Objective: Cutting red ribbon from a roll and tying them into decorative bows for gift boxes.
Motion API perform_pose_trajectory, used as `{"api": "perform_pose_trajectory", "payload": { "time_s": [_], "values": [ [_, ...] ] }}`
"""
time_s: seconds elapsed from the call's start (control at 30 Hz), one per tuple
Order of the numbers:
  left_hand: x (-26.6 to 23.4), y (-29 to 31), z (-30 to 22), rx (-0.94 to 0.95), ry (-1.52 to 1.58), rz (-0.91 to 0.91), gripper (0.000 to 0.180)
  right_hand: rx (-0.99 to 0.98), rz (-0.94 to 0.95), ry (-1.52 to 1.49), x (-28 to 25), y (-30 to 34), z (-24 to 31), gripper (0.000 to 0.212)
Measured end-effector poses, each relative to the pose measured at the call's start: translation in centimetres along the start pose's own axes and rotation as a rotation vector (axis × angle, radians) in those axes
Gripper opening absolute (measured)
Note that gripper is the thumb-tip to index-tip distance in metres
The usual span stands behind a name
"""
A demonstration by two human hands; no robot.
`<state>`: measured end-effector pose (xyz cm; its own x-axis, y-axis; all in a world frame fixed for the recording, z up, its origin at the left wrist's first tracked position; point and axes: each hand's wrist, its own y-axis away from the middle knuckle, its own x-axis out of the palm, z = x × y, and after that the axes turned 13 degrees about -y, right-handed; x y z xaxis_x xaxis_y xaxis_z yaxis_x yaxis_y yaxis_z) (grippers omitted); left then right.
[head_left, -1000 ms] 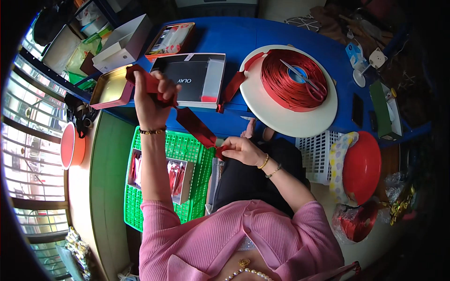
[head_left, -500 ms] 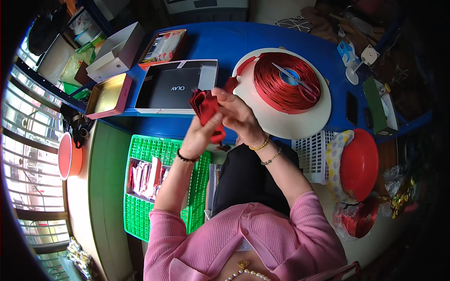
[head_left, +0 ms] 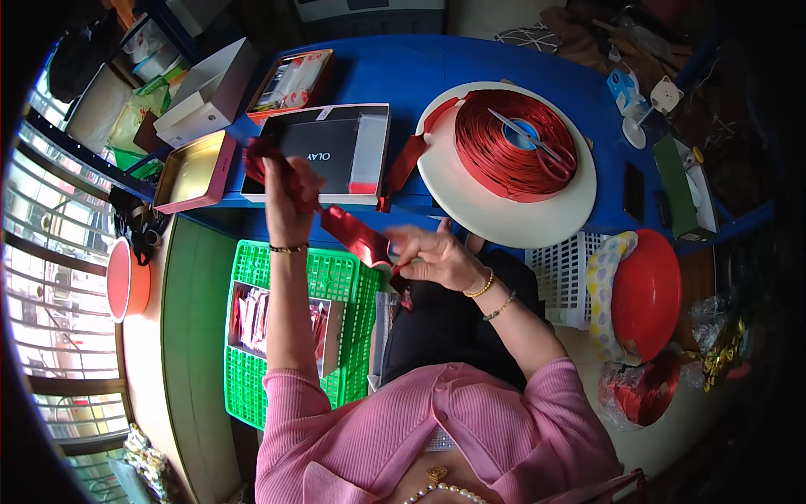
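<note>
A folded bundle of wide red ribbon (head_left: 269, 160) is in my left hand (head_left: 291, 202), raised over the near left of the table by the black-lined box. From it a shiny strip of red ribbon (head_left: 357, 237) runs down to my right hand (head_left: 441, 259), whose fingers pinch it above my lap. The ribbon's end dangles below those fingers. A large ribbon roll (head_left: 487, 160) lies on a round white board (head_left: 470, 214), with scissors (head_left: 537, 143) on top. Another strip from the roll (head_left: 407, 164) hangs towards the table's front edge; whether it joins the held ribbon, I cannot tell.
A shallow box with black lining (head_left: 294, 181), a pink tin (head_left: 193, 176) and a white box (head_left: 206, 105) stand on the blue table's left. Below is a green basket (head_left: 252, 382) holding a box of red packets. A red basin (head_left: 646, 294) and white basket (head_left: 554, 290) are right.
My left hand has moved left and up with the bundle, my right hand slightly right and down. The ribbon now stretches between them, and the roll's strip shows more fully.
</note>
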<state>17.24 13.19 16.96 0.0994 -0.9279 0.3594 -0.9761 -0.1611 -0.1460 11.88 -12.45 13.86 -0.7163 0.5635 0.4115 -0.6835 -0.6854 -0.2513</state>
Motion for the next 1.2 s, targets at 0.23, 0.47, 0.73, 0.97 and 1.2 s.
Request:
{"api": "perform_pose_trajectory", "payload": {
  "time_s": [0.23, 0.47, 0.73, 0.97, 1.2],
  "values": [
    [7.0, 6.3, 3.2, -0.096, -0.339, 0.406, 0.042, -0.261, -0.251, -0.004, -1.5, -5.7, 2.0, 0.016],
    [7.1, 4.5, 1.9, -0.257, 0.017, 0.238, 0.029, -0.067, -0.134, -0.019, -1.8, -1.5, -3.2, 0.061],
    [5.1, 4.4, 4.7, -0.396, 0.138, 0.208, 0.041, 0.046, -0.213, -0.283, -0.1, 2.6, 2.9, 0.041],
    [6.9, 9.3, 9.3, -0.452, 0.131, 0.457, 0.053, 0.166, -0.322, -0.077, -3.1, 0.3, 4.0, 0.069],
    [7.6, 12.4, 9.7, -0.679, 0.095, 0.295, 0.018, 0.084, -0.323, 0.161, -4.4, 5.0, -1.2, 0.059]
  ]
}}
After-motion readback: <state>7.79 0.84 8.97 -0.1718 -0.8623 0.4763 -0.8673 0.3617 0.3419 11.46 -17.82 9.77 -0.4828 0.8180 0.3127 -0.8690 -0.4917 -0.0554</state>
